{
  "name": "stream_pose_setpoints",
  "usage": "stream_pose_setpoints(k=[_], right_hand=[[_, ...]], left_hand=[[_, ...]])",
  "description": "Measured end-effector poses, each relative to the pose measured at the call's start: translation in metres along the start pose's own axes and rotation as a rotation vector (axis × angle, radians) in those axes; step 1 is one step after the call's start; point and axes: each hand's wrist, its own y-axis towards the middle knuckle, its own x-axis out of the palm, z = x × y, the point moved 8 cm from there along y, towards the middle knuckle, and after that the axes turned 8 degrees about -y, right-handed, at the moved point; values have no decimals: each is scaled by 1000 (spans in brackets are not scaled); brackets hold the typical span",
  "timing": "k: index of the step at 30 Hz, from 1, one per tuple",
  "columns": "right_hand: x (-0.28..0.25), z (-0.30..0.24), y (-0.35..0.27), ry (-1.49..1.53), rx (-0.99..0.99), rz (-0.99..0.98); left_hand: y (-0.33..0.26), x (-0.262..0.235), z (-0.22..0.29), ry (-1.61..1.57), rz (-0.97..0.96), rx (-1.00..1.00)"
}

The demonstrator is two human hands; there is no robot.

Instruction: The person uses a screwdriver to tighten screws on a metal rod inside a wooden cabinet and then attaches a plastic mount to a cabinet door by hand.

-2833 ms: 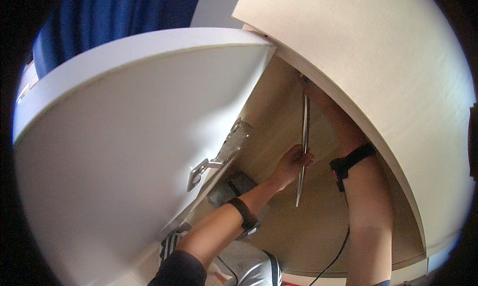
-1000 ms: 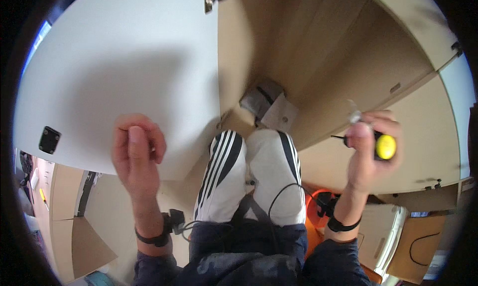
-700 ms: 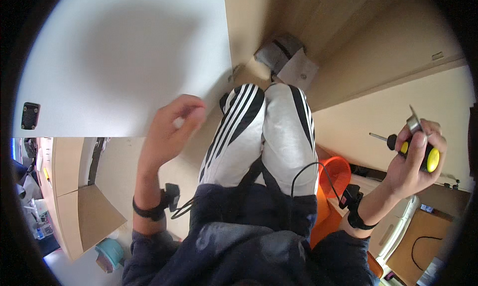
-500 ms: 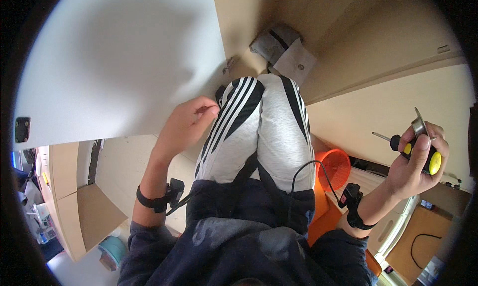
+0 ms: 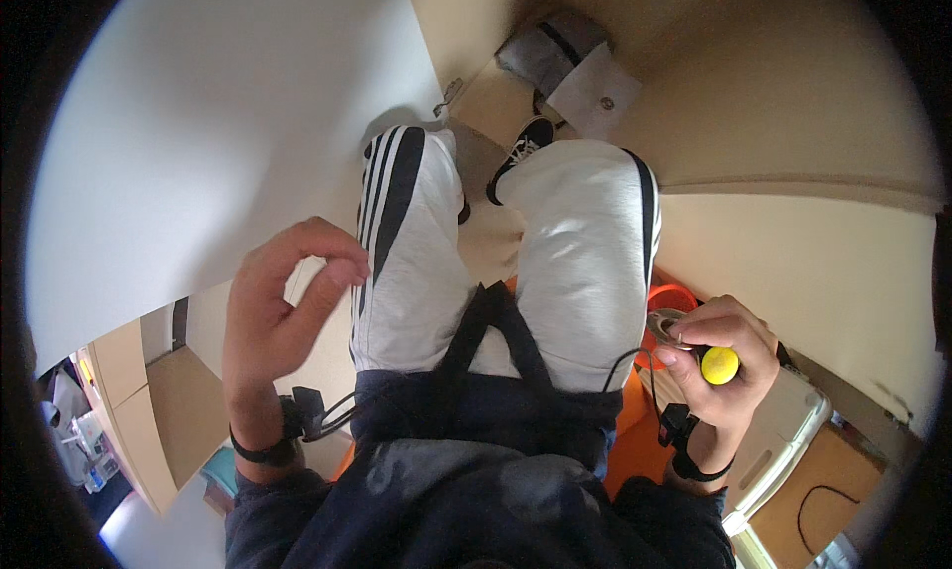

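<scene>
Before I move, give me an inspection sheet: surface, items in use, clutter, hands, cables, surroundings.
Surface: pale floor visible between the legs.
Items in use: screwdriver, yellow handle end showing, shaft not visible; round metal flange.
Clutter: grey bag beyond the feet; orange bin beside the right leg.
Hands: right hand holds screwdriver and flange; left hand curled, contents unclear.
Cables: black wire at the right wrist, another at the left; black cord on a brown board.
Surroundings: white door at left, beige panel at right.
</scene>
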Motion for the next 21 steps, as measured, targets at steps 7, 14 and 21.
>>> stream_pose_setpoints(k=[7, 14, 21], right_hand=[[10, 36, 11, 7, 108, 14], [3, 63, -1, -34, 216, 53], [-11, 71, -14, -210, 368, 30]], left_hand=[[48, 46, -71, 119, -308, -156], [84, 154, -235, 478, -827, -342], [81, 262, -344, 516, -978, -536]])
